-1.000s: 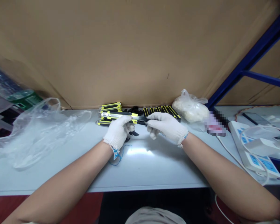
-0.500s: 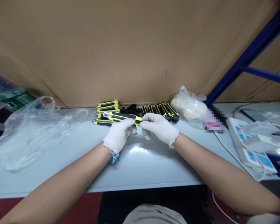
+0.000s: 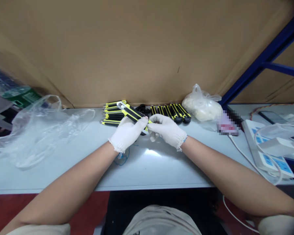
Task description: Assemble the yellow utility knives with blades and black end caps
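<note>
A yellow-and-black utility knife point(image 3: 133, 113) slants across my left hand point(image 3: 126, 134), its metal tip pointing up and to the left. The white-gloved fingers of that hand are closed around its handle. At the knife's lower rear end, my right hand point(image 3: 168, 130), also gloved, pinches with thumb and forefinger; the exact spot is partly hidden. Behind my left hand lies a stack of similar knives point(image 3: 110, 115). More finished-looking knives point(image 3: 177, 112) form a row behind my right hand. Between the two groups sit small black parts point(image 3: 142, 108).
A crumpled clear plastic bag point(image 3: 39, 140) covers the table's left side. To the right are a tied bag of pale contents point(image 3: 202, 106), a white power strip point(image 3: 264, 147) with cables, and a phone point(image 3: 270, 117). Blue thread point(image 3: 122, 159) lies near my left wrist. A cardboard wall stands behind.
The black strip that my right hand held at the knife's rear has slid into the handle. The knife has since turned from nearly level to slanting, tip up.
</note>
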### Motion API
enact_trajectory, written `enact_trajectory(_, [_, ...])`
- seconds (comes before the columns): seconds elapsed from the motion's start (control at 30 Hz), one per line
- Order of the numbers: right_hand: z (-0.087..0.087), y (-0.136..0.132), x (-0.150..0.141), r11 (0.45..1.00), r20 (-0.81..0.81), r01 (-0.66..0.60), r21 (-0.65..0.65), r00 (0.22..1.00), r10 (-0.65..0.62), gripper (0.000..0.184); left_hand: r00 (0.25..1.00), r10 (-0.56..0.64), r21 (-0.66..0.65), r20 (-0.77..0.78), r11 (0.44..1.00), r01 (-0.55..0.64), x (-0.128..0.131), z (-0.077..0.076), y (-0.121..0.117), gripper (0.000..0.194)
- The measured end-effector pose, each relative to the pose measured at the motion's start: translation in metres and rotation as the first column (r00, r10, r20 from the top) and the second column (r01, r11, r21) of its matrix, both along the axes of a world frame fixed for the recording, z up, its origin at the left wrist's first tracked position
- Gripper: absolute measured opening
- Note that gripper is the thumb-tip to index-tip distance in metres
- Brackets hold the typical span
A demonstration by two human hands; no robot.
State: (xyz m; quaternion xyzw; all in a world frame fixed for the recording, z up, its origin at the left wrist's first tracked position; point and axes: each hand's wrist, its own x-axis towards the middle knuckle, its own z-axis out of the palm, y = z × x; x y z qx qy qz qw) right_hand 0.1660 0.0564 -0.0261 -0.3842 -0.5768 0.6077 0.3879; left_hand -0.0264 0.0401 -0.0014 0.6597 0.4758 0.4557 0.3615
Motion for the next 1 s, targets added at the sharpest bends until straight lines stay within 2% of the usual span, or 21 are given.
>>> enact_trajectory(0.1, [0.0,-0.001,0.003,0.998,-0.008,-0.046,0.036,0.999,0.046,0.016,0.977,0.089,-0.03,0.192,0.996,-0.085,0.0,0.0,0.002,0.032])
enact_trajectory(0.23, [0.004,-0.006,0.0,1.0,0.023,0.003,-0.008,1.0,-0.002,0.016,0.922,0.114,-0.143,0.369,0.988,-0.065,0.003,-0.003,0.005,0.034])
enact_trajectory(0.43, [0.009,-0.009,-0.012,0.994,0.03,0.11,0.01,0.993,-0.11,0.023,0.918,0.141,-0.178,0.37,0.981,-0.079,0.009,-0.002,-0.001,0.05])
enact_trajectory(0.53, [0.005,-0.007,-0.017,0.99,0.016,0.134,0.032,0.991,-0.134,0.024,0.918,0.128,-0.113,0.376,0.989,-0.092,0.008,-0.001,0.0,0.045])
enact_trajectory(0.63, [-0.002,-0.006,-0.019,0.986,-0.005,0.163,0.028,0.987,-0.163,0.03,0.884,0.144,-0.054,0.445,0.989,-0.134,0.005,0.001,0.004,0.038])
enact_trajectory(0.67, [-0.005,-0.007,-0.019,0.983,0.047,0.166,0.084,0.984,-0.17,0.031,0.865,0.167,-0.045,0.472,0.985,-0.166,0.003,0.002,0.005,0.037])
enact_trajectory(0.7, [-0.007,-0.008,-0.019,0.971,0.137,0.139,0.195,0.976,-0.167,0.03,0.843,0.201,-0.046,0.498,0.977,-0.206,0.002,0.003,0.007,0.037])
enact_trajectory(0.73, [-0.009,-0.01,-0.02,0.938,0.256,0.062,0.342,0.954,-0.156,0.026,0.822,0.238,-0.056,0.518,0.968,-0.246,0.001,0.003,0.009,0.038])
enact_trajectory(0.77, [-0.011,-0.012,-0.021,0.872,0.382,-0.066,0.485,0.913,-0.144,0.024,0.803,0.269,-0.076,0.532,0.959,-0.272,-0.001,0.003,0.011,0.04])
enact_trajectory(0.8, [-0.013,-0.015,-0.022,0.779,0.496,-0.219,0.587,0.858,-0.133,0.027,0.788,0.292,-0.098,0.542,0.953,-0.285,-0.001,0.003,0.013,0.041])
enact_trajectory(0.83, [-0.014,-0.018,-0.023,0.682,0.592,-0.365,0.634,0.797,-0.123,0.03,0.775,0.307,-0.119,0.553,0.949,-0.292,-0.002,0.002,0.014,0.042])
enact_trajectory(0.87, [-0.015,-0.021,-0.025,0.602,0.667,-0.481,0.637,0.736,-0.118,0.03,0.764,0.316,-0.136,0.563,0.947,-0.292,-0.002,0.0,0.015,0.042])
enact_trajectory(0.9, [-0.015,-0.023,-0.027,0.548,0.72,-0.559,0.623,0.683,-0.122,0.028,0.761,0.316,-0.151,0.566,0.948,-0.281,-0.003,-0.001,0.016,0.043])
enact_trajectory(0.93, [-0.015,-0.025,-0.028,0.517,0.755,-0.603,0.608,0.641,-0.14,0.025,0.759,0.318,-0.162,0.569,0.948,-0.275,-0.003,-0.003,0.017,0.044])
enact_trajectory(1.0, [-0.015,-0.026,-0.029,0.497,0.787,-0.631,0.596,0.582,-0.206,0.02,0.755,0.319,-0.174,0.573,0.948,-0.268,-0.003,-0.007,0.018,0.046])
